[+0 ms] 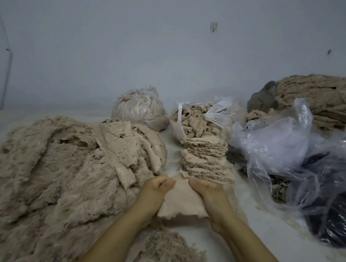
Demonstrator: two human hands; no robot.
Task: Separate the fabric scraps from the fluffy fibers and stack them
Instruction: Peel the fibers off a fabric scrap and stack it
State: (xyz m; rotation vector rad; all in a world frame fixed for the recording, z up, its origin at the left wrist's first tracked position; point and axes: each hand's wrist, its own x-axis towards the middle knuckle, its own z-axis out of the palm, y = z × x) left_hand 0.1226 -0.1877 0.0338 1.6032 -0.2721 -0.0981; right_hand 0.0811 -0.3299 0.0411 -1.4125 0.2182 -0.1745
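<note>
I hold a flat beige fabric scrap at the lower centre of the frame, its long axis running from the bottom edge near me up toward the wall, the far end touching the foot of the stack. My left hand is curled into a pinch on the scrap's upper left corner, and my right hand has its fingers folded over the upper right edge, gripping it. Just above my hands stands the leaning stack of beige fabric scraps, layered flat and stretching up the frame to an open clear plastic bag of tan fluff. Filling the left half lies a big heap of fluffy beige fibre pieces, with woven backings showing at its right side. A loose clump of fluffy fibres sits at the bottom centre between my forearms. A tied clear bag of fibres rests behind, and crumpled clear plastic bags spread at the right.
</note>
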